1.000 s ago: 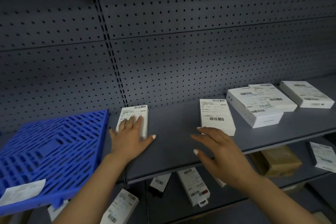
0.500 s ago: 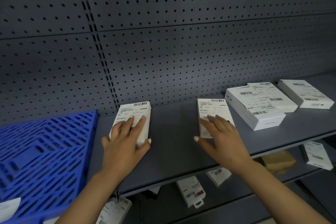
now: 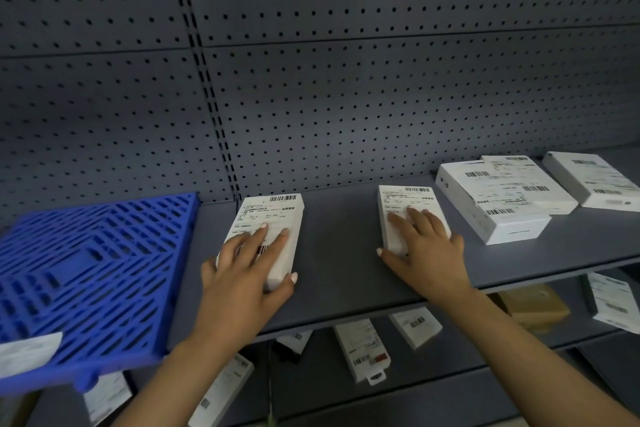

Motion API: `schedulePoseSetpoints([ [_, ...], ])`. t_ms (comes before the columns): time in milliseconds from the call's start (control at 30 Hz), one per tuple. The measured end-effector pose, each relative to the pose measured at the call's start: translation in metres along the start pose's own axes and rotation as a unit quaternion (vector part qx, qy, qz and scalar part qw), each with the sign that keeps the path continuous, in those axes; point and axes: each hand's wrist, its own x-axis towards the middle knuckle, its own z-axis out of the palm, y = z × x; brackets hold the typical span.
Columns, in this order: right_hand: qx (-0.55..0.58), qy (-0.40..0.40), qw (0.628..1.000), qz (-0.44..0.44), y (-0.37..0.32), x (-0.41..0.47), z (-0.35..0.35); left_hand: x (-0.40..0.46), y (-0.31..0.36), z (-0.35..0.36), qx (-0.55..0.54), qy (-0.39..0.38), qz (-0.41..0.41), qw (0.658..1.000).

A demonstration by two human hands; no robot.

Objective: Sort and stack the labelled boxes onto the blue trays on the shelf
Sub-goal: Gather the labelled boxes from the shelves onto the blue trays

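One grey shelf (image 3: 346, 274), pegboard backing (image 3: 346, 97)

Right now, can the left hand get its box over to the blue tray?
Probably yes. The left hand already lies on the box, and the bare shelf between it and the blue tray holds nothing.
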Motion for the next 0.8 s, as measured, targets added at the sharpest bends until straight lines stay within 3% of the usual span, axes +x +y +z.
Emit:
schedulePoseSetpoints([
  [200,0.076,0.079,0.991,-0.078,-0.013,-0.034,-0.017,-0.026,0.008,-0.03,0.004,0.037,-0.009,0.999],
  [433,0.139,0.1,0.971,-0.165,-0.059,-0.055,-0.036,-0.064,-0.013,-0.069,0.046,0.079,-0.046,0.995],
  [800,0.162,0.071,0.957,-0.229,-0.183,-0.055,-0.031,-0.088,-0.136,-0.115,0.076,0.086,-0.084,0.99],
])
